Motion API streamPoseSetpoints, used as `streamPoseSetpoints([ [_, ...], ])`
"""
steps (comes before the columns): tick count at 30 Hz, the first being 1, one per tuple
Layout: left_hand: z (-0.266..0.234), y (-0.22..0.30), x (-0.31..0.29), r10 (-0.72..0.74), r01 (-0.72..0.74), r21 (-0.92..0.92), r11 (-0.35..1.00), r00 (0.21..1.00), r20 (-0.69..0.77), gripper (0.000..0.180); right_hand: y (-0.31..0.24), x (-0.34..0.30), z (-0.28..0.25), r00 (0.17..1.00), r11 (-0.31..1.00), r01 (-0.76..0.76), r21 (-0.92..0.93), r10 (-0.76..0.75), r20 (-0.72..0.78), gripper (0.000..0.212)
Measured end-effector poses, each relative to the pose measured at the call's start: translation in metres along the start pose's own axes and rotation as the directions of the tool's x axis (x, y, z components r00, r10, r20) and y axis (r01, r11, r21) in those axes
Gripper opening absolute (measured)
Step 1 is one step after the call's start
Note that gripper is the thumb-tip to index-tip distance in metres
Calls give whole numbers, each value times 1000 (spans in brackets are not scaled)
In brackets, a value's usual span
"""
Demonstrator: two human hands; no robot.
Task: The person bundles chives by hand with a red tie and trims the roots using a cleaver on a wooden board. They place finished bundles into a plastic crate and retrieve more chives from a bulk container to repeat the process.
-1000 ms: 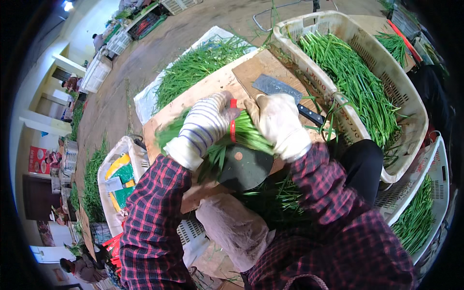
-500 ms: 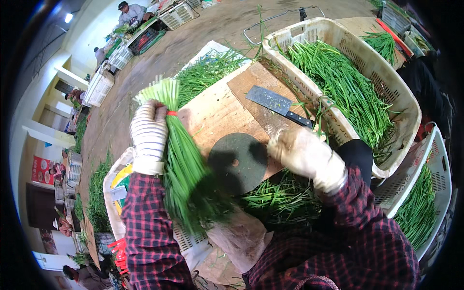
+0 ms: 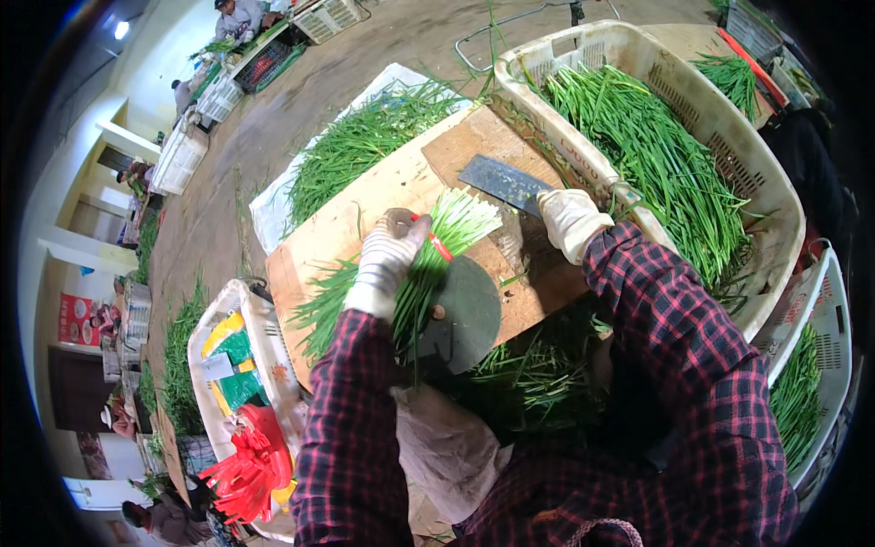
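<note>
A bundle of green chives [image 3: 467,219] with pale cut ends lies across the wooden board [image 3: 396,190]. Around its stems goes a red band [image 3: 441,247]. My left hand [image 3: 381,260], in a striped glove, is closed on the bundle just below the band, its leaves spreading toward me and to the left. My right hand [image 3: 572,223], in a white glove, is closed round the handle of a cleaver [image 3: 501,183], whose flecked blade is over the board. Part of a round dark disc [image 3: 478,301] shows beneath the bundle. The cleaver's handle is hidden by my fingers.
A large crate [image 3: 784,214] of loose chives stands right of the board. More chives [image 3: 365,137] lie on a white sheet beyond it. At left, a crate [image 3: 202,351] holds red strips [image 3: 251,465] and yellow-green packets. Other people work at the far left.
My left hand has brought the bundle rightward onto the board, swinging its pale ends to the right. My right hand has moved up to the cleaver and closed on its handle.
</note>
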State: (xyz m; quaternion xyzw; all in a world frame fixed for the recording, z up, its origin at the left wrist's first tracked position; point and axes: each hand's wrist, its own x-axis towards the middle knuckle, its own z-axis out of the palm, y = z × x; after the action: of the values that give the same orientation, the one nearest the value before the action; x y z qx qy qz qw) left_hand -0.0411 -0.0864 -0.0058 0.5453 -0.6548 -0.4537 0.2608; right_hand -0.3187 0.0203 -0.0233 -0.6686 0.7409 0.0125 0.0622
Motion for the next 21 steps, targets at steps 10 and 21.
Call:
streamPoseSetpoints([
  [10, -19, 162, -39, 488, -507, 380, 773, 859, 155, 24, 32, 8, -59, 931, 876, -239, 419, 83, 357, 80],
  [21, 32, 59, 16, -183, -179, 726, 664, 902, 391, 98, 11, -68, -76, 967, 781, 77, 620, 94, -238, 41],
])
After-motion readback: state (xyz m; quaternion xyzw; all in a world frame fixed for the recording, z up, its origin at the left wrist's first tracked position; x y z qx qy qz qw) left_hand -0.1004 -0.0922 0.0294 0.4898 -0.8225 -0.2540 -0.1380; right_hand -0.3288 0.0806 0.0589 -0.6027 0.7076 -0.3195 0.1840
